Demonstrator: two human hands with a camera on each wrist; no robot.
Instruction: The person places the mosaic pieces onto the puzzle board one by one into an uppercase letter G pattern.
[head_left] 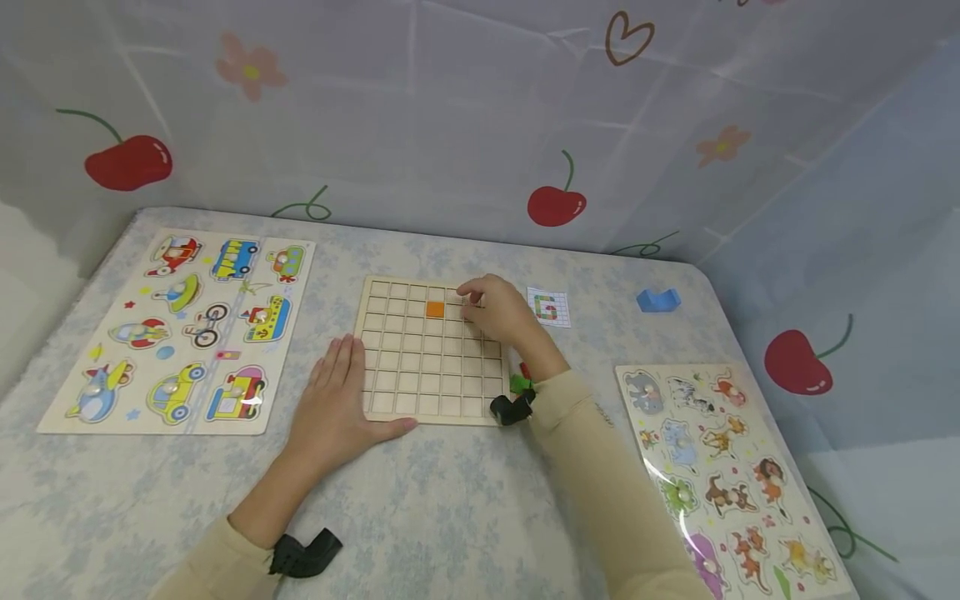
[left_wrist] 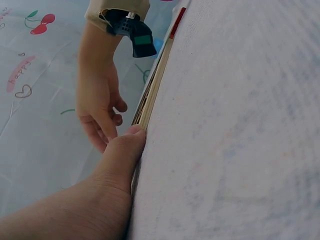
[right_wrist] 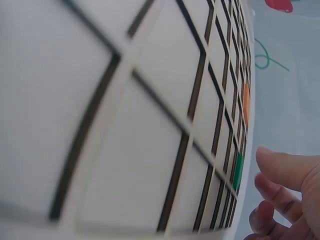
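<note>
A wooden grid board (head_left: 397,362) lies on the table, with an orange square tile (head_left: 435,309) in a cell near its far side. My left hand (head_left: 333,408) rests with straight fingers along the board's left edge, its thumb on the near edge. Over the board's far right part is my right hand (head_left: 495,312), fingers loosely bent. Thumb and fingers stand apart with nothing between them in the right wrist view. That view also has a green tile (right_wrist: 238,172) in a cell near the right hand, which the hand hides in the head view.
Green (head_left: 519,384) and red pieces (head_left: 525,370) lie right of the board, partly behind the right wrist. A pattern card (head_left: 548,307) and a blue block (head_left: 658,301) are farther back. A vehicle puzzle (head_left: 180,333) lies left, an animal puzzle (head_left: 720,467) right.
</note>
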